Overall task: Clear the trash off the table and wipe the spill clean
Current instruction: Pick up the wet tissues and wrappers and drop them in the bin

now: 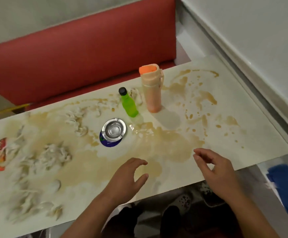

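Trash: crumpled tissue wads (54,157) lie scattered across the left half of the table (268,143), most of them sitting in the brown spill (165,145). Expect them sodden, limp and likely to tear; gather each from underneath or bunch it whole instead of pinching one corner.
Wrapper: a red and orange snack wrapper (0,152) lies at the far left edge, touching the tissue mess. It looks light and thin, and probably slick; pinch it flat at an edge.
Spill: it spreads from the middle of the table toward the near edge, with splashes out to the right. It is liquid, so you will need an absorbent cloth, and any wad you drag will smear it.
Your left hand (127,177): it hovers over the near edge of the puddle, fingers loosely curled, holding nothing.
Your right hand (215,167): it hangs above the near right of the table, thumb and forefinger close together, nothing held.
Standing items: a green bottle (129,103) and a peach bottle (151,90) stand upright just beside each other; a metal ashtray (114,129) rests on a blue disc (108,143). They are rigid, with wet footings, so lift them straight up.
Cloth: a blue item (287,186), blurred, lies off the table at right; it may be a rag, but you cannot tell.
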